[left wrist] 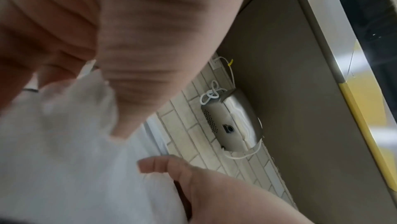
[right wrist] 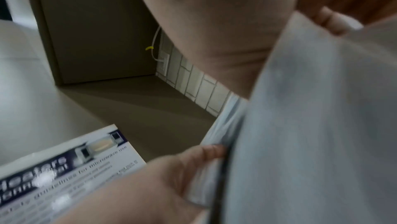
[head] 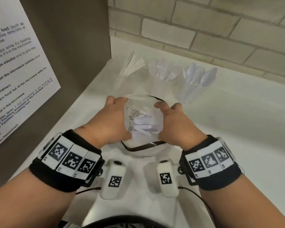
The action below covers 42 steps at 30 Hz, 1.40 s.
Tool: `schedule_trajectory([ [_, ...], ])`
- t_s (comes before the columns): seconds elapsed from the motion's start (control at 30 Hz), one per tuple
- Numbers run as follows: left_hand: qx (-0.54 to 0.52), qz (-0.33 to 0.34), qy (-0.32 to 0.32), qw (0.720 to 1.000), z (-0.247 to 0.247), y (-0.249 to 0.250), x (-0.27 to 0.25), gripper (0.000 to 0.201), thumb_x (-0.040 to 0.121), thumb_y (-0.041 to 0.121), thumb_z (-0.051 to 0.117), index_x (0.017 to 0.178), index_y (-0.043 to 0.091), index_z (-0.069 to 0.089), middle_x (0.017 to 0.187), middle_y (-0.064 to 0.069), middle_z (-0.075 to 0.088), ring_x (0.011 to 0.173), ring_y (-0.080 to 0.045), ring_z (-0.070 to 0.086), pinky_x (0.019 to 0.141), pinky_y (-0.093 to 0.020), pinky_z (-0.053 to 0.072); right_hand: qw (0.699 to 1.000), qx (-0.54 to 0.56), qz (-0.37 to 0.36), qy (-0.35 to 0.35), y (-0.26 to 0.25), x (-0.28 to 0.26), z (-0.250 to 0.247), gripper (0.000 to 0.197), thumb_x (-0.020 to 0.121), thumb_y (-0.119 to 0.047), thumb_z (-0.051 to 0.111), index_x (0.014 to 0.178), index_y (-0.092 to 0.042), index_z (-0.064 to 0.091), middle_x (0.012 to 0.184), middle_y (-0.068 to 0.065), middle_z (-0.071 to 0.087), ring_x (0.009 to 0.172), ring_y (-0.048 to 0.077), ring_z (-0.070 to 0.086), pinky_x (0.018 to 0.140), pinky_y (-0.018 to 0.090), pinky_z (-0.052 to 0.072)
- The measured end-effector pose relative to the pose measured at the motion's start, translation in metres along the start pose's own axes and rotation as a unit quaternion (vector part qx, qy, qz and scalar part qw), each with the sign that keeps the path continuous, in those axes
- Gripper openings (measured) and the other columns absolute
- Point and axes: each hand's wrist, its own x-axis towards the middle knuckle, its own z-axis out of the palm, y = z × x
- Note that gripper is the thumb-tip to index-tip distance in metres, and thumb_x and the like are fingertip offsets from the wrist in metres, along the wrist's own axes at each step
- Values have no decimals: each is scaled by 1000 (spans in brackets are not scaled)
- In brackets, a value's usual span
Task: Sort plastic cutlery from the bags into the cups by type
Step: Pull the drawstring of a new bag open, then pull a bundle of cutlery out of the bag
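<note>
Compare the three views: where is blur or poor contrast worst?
Head view: sharp on the hands, but clear cutlery fades into the white counter. Left wrist view: the bag is smeared, the fingers out of focus. Right wrist view: dim; the notice is motion-blurred.

Hands (left wrist: 133,54) pinching clear bag (left wrist: 71,151); metal appliance (left wrist: 234,119) beside tiled wall (left wrist: 193,136).

Sitting far on the counter (head: 237,112), left to right: knives (head: 132,63), forks (head: 164,71), spoons (head: 199,76). Lying nearer, a bag (head: 143,119). Hanging left, a sign (head: 15,76).
</note>
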Motion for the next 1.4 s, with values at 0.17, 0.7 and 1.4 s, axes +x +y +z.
schedule_trajectory([
  [0.17,52,-15,-60,997,-5,-4,-2,99,70,21,78,148,27,17,122,0,21,79,-17,54,73,-21,42,998,49,-13,-44,2,-2,1,83,79,-1,59,146,-32,21,121,4,31,68,8,50,53,12,35],
  [0.7,109,152,18,982,-22,29,-1,25,80,41,68,96,35,50,153,0,14,138,-28,26,106,-37,32,962,-33,-142,229,17,16,-22,38,82,-10,68,102,-42,72,111,-2,41,104,23,39,94,29,38],
  [1.4,105,212,7,972,2,22,37,37,79,0,54,101,30,56,128,0,48,106,-23,56,85,-31,45,979,-135,-96,117,-17,-25,-7,19,93,-27,49,94,-17,65,90,4,57,79,24,53,61,26,36],
])
